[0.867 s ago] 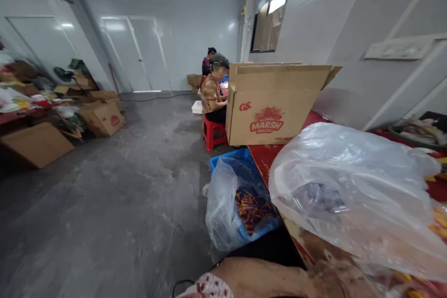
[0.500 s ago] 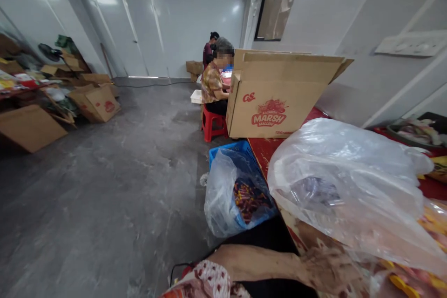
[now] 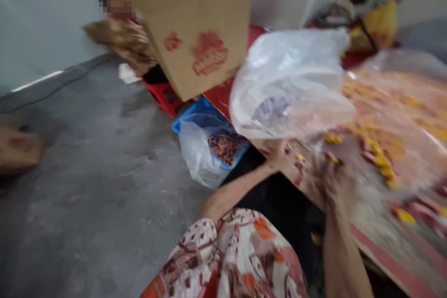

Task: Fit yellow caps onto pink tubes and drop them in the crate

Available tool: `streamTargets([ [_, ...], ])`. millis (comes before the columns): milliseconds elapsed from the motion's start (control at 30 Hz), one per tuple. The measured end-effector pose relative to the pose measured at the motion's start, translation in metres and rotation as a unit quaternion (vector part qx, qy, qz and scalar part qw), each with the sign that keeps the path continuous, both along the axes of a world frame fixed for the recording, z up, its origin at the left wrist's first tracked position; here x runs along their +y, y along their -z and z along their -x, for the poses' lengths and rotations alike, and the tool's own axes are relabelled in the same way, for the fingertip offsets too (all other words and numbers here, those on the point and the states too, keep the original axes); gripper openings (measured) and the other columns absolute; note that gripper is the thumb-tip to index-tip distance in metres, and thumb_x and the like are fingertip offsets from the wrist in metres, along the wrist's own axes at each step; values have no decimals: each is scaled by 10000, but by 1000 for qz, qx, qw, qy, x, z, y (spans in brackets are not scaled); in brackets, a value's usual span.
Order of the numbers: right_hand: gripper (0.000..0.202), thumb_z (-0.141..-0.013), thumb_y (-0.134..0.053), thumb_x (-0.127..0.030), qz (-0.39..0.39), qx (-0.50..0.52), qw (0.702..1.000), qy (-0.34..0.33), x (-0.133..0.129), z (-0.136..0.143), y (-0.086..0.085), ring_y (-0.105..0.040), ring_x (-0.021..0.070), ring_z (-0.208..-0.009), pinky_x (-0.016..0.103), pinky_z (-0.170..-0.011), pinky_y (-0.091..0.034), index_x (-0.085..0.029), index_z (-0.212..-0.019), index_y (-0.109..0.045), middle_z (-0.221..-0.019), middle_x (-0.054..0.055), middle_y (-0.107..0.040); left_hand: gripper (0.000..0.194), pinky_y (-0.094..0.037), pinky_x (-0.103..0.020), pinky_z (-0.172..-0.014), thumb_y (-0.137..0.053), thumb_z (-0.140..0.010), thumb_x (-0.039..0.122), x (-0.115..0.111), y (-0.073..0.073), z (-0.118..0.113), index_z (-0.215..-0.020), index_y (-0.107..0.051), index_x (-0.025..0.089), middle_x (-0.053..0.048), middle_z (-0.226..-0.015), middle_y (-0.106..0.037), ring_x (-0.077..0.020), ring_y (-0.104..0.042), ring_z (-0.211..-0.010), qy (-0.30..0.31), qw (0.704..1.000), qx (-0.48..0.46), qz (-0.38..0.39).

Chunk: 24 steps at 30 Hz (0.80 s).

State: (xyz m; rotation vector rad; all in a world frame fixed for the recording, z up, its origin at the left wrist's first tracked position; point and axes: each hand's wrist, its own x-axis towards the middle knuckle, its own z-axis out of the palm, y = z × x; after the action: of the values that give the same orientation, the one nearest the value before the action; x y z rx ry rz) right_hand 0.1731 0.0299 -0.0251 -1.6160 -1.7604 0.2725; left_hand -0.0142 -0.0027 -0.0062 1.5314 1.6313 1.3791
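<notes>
My left hand (image 3: pixel 284 156) is at the table's near edge, just under a large clear plastic bag (image 3: pixel 293 70). Small reddish and yellow pieces lie beside its fingers. My right hand (image 3: pixel 340 179) is over the tabletop, its fingertips close to a small pink-and-yellow piece (image 3: pixel 333 157). Motion blur smears the fingers of both hands, so their grip is unclear. To the right, many yellow and pink wrapped pieces (image 3: pixel 380 158) lie under and around a second clear bag (image 3: pixel 412 116).
A blue basket (image 3: pixel 188 114) lined with clear plastic holds dark red and yellow pieces, left of the table. Behind it stand a printed cardboard box (image 3: pixel 202 14) and a red stool (image 3: pixel 162 98) with a seated person. Another carton (image 3: pixel 21 149) is on the floor at far left.
The view has swung down and right, toward the table. My right hand and forearm now show plainly, and my left hand is beside the bag instead of partly behind its plastic.
</notes>
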Motion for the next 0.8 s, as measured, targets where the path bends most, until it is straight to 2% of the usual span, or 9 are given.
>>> streamTargets([
  [67, 331, -1192, -455, -493, 50, 9, 995, 86, -8, -23, 25, -685, 368, -1032, 536, -915, -609, -305, -976, -622, -1095, 188, -745, 172, -752, -405, -996, -719, -1198, 233, 8, 26, -5, -1350, -751, 158, -80, -1086, -812, -237, -832, -1024, 49, 995, -61, 66],
  [133, 245, -1161, -478, -431, 64, 10, 992, 112, 0, -33, 47, -687, 349, -1123, 511, -1005, -595, -280, -1044, -630, -1172, 171, -743, 353, -738, -462, -1094, -801, -1149, 279, 19, 47, -3, -1476, -716, 177, -93, -1199, -830, -260, -851, -1112, 65, 975, -177, 114],
  [233, 254, -1198, -476, -399, 70, 13, 989, 131, 21, -37, 72, -645, 307, -1200, 470, -1084, -556, -239, -1189, -673, -1303, 195, -728, 495, -737, -460, -1073, -815, -1158, 427, 31, 64, 4, -1570, -663, 198, -103, -1242, -823, -265, -852, -1102, 79, 967, -213, 117],
  [367, 221, -1208, -503, -325, 83, 25, 987, 133, 28, -38, 84, -629, 292, -1223, 452, -1109, -537, -224, -1281, -687, -1379, 200, -699, 479, -716, -477, -1128, -674, -1244, 511, 35, 75, 4, -1583, -644, 174, -132, -1259, -811, -278, -829, -1141, 109, 991, -37, 64],
  [500, 171, -1166, -573, -310, 75, 36, 989, 122, 22, -41, 88, -657, 325, -1224, 487, -1097, -568, -223, -1258, -688, -1371, 196, -702, 343, -625, -549, -1311, -606, -1229, 365, 40, 81, -1, -1504, -730, 201, -189, -1435, -812, -335, -805, -1358, 200, 964, 172, 10],
  [567, 203, -1193, -575, -372, 57, 48, 989, 124, 20, -43, 89, -650, 326, -1242, 493, -1115, -568, -223, -1269, -689, -1388, 208, -702, 352, -609, -539, -1326, -615, -1196, 310, 40, 79, -2, -1510, -738, 210, -192, -1461, -814, -332, -808, -1356, 216, 953, 211, -11],
  [633, 266, -1223, -542, -436, 39, 57, 989, 128, 18, -44, 90, -643, 327, -1253, 498, -1133, -561, -228, -1289, -695, -1400, 215, -704, 346, -621, -516, -1293, -616, -1200, 323, 37, 78, -4, -1501, -745, 214, -186, -1408, -825, -325, -812, -1309, 185, 958, 216, -27],
  [700, 313, -1233, -510, -467, 32, 56, 989, 130, 17, -45, 89, -647, 342, -1248, 517, -1129, -560, -231, -1293, -706, -1386, 216, -712, 283, -643, -498, -1241, -619, -1204, 335, 31, 80, -5, -1414, -768, 218, -170, -1313, -835, -323, -812, -1271, 158, 964, 214, -27],
  [800, 287, -1204, -538, -457, 49, 50, 991, 114, 16, -44, 86, -671, 365, -1205, 543, -1096, -568, -236, -1243, -717, -1327, 198, -731, 151, -671, -475, -1165, -649, -1153, 255, 25, 82, 2, -1239, -768, 218, -140, -1189, -835, -317, -822, -1217, 169, 961, 217, -3],
])
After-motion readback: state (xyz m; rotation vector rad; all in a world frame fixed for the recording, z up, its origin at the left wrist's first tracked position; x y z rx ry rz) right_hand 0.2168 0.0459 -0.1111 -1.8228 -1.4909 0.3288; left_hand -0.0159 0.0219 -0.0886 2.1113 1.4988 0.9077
